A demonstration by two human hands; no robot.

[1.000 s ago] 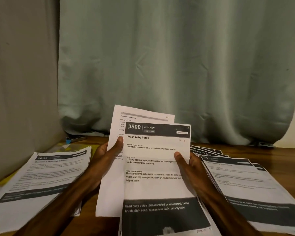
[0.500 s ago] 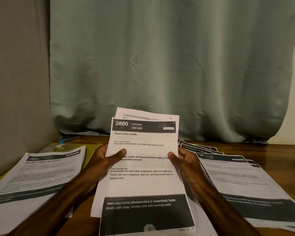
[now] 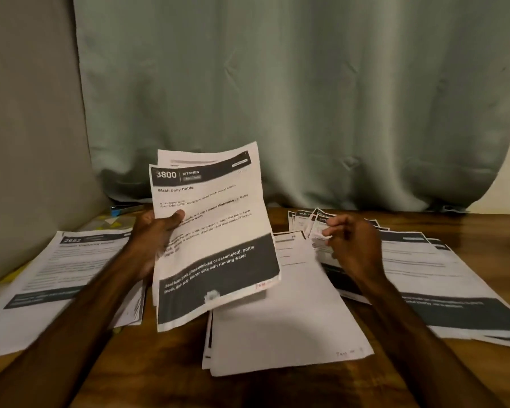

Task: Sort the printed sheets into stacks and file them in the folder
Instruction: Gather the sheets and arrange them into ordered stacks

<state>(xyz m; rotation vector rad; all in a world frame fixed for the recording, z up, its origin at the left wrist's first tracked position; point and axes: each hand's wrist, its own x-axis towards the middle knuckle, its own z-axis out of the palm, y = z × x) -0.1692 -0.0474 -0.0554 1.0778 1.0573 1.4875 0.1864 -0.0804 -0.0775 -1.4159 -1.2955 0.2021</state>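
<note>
My left hand (image 3: 155, 235) grips a few printed sheets (image 3: 215, 231), the front one headed "3800 KITCHEN, Wash baby bottle", tilted up above the table. My right hand (image 3: 351, 245) hovers to their right, empty, fingers loosely curled, over the fanned stack (image 3: 442, 278) of dark-headed sheets on the right. A mostly white stack (image 3: 283, 328) lies on the table in front of me. Another stack headed "2652" (image 3: 59, 275) lies at the left. A yellow folder (image 3: 112, 222) peeks out behind that left stack.
The wooden table (image 3: 165, 363) backs onto a grey-green curtain (image 3: 277, 98) and a grey wall at the left. A small blue object (image 3: 124, 209), perhaps a stapler, sits at the back left by the curtain.
My right hand has let go of the held sheets and moved right toward the fanned stack. The left hand alone now holds them, tilted left. The white stack beneath is uncovered.
</note>
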